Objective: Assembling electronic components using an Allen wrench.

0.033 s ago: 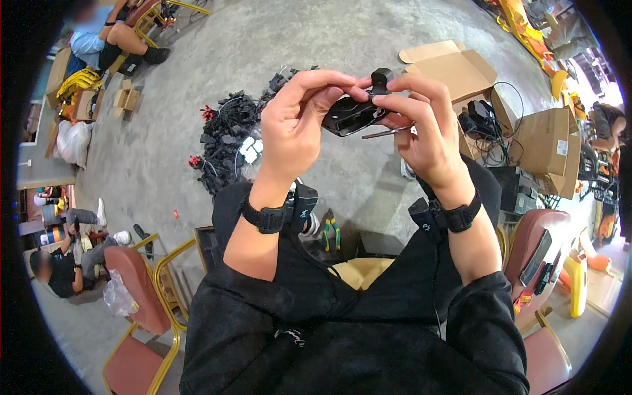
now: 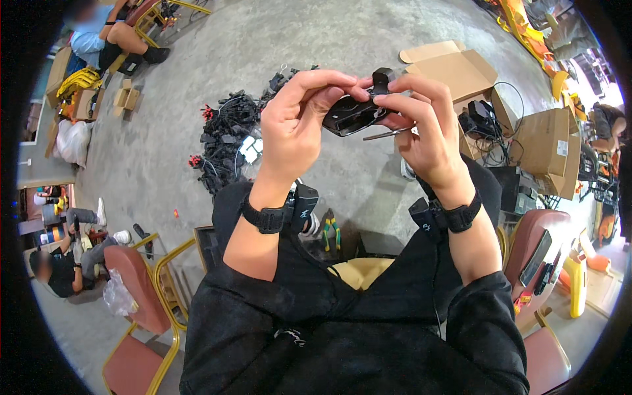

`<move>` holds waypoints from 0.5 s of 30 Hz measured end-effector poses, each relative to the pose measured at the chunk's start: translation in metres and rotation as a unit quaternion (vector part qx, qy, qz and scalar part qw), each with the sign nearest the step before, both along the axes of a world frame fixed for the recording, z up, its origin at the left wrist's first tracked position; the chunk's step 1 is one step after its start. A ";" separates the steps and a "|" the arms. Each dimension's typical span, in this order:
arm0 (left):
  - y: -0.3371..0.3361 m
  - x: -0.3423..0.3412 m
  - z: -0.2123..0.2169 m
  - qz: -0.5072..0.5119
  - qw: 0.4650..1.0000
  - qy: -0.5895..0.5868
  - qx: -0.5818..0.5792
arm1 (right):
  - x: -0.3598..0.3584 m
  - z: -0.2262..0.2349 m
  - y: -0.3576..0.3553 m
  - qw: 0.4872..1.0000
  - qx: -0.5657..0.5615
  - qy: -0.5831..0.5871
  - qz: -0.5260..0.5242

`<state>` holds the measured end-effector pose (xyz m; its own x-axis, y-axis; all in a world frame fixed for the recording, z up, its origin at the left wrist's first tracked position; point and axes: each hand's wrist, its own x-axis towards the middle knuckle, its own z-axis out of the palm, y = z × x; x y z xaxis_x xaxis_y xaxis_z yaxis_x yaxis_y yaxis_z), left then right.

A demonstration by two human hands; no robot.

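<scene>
A small black plastic device (image 2: pixel 350 118) with an open recess in its face is held up between my two hands above the floor. My left hand (image 2: pixel 294 125) pinches its left end between thumb and fingertips. My right hand (image 2: pixel 431 122) grips the right end, its fingers at the base of a black curved tab (image 2: pixel 382 79) that stands up from the device. Beneath the right fingers a thin, dark rod-like piece (image 2: pixel 385 135) sticks out to the left; what it belongs to is hidden. Each wrist carries a black strap with a small box.
A heap of black cabled parts (image 2: pixel 230 135) lies on the floor ahead. Pliers (image 2: pixel 331 234) with green-yellow handles are between my legs. At right stand an open cardboard box (image 2: pixel 454 72) and another carton (image 2: pixel 545 148). Chairs (image 2: pixel 138 289) flank me; other people (image 2: pixel 62 273) sit at left.
</scene>
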<state>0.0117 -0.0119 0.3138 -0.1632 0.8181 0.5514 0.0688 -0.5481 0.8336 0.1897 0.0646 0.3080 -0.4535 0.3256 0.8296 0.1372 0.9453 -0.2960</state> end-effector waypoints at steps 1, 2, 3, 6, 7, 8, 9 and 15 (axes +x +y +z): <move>0.000 0.000 0.000 0.004 1.000 -0.001 0.011 | 0.000 0.000 -0.001 1.000 -0.004 -0.002 -0.005; 0.001 0.001 0.000 0.007 1.000 -0.002 0.021 | 0.000 0.000 -0.001 1.000 -0.013 -0.004 -0.011; 0.001 0.001 -0.001 0.008 1.000 -0.011 0.027 | 0.000 0.000 -0.002 1.000 -0.020 -0.012 -0.011; 0.002 0.000 -0.002 0.008 0.999 -0.027 0.038 | -0.001 0.001 -0.003 0.999 -0.046 -0.019 -0.004; 0.002 -0.001 -0.002 0.005 0.999 -0.025 0.038 | -0.001 0.001 -0.003 0.999 -0.050 -0.012 0.002; 0.002 -0.002 -0.002 0.001 0.999 -0.023 0.039 | -0.001 0.000 -0.003 0.998 -0.060 -0.012 0.006; 0.002 -0.003 -0.002 0.006 0.999 -0.002 0.038 | -0.002 0.000 -0.003 0.998 -0.058 -0.011 0.004; 0.003 0.004 0.000 -0.011 0.992 -0.124 -0.012 | -0.001 0.001 -0.004 0.994 -0.107 -0.020 0.011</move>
